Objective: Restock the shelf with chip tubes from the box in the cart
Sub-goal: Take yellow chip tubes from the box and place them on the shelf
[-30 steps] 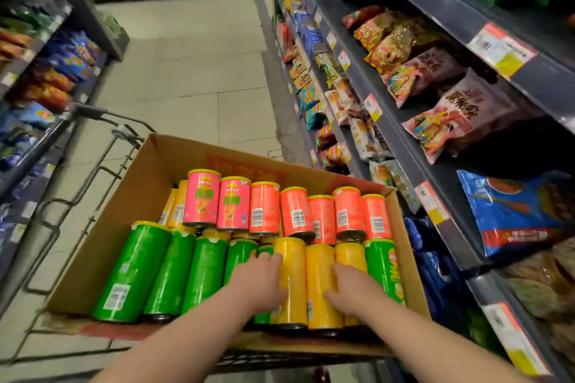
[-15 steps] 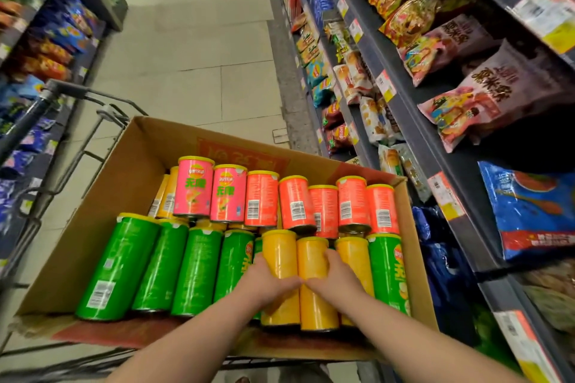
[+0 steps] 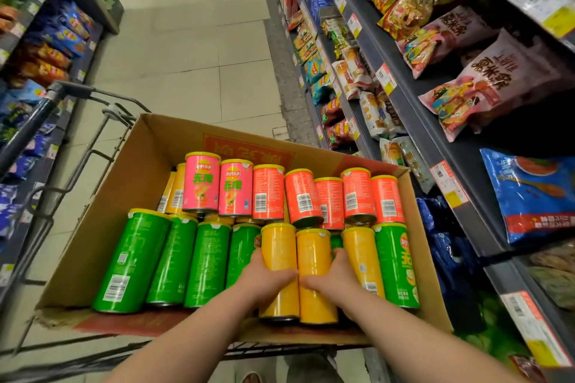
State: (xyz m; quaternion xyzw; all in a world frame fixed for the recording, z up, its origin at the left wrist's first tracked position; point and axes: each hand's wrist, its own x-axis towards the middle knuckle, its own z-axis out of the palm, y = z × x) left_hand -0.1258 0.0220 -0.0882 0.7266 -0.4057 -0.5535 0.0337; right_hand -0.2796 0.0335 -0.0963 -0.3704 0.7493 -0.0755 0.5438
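A cardboard box (image 3: 102,218) in the cart holds several chip tubes lying on their sides: green ones (image 3: 133,261) at the near left, pink (image 3: 201,185) and orange-red ones (image 3: 303,196) behind. Two yellow tubes lie side by side in front. My left hand (image 3: 266,274) grips the left yellow tube (image 3: 279,249). My right hand (image 3: 331,274) grips the right yellow tube (image 3: 313,253). My thumbs almost meet on top between the two tubes. A third yellow tube (image 3: 361,255) and a green tube (image 3: 395,264) lie to the right.
The wire cart (image 3: 77,165) stands in a tiled aisle, its handle (image 3: 67,88) at the far left. Dark shelves (image 3: 420,96) with snack bags and price tags run along the right. Another snack shelf (image 3: 34,50) lines the left side.
Both hands moved inward from resting on the tubes and closed around the two middle yellow tubes, thumbs coming together. The camera view dipped and shifted slightly.
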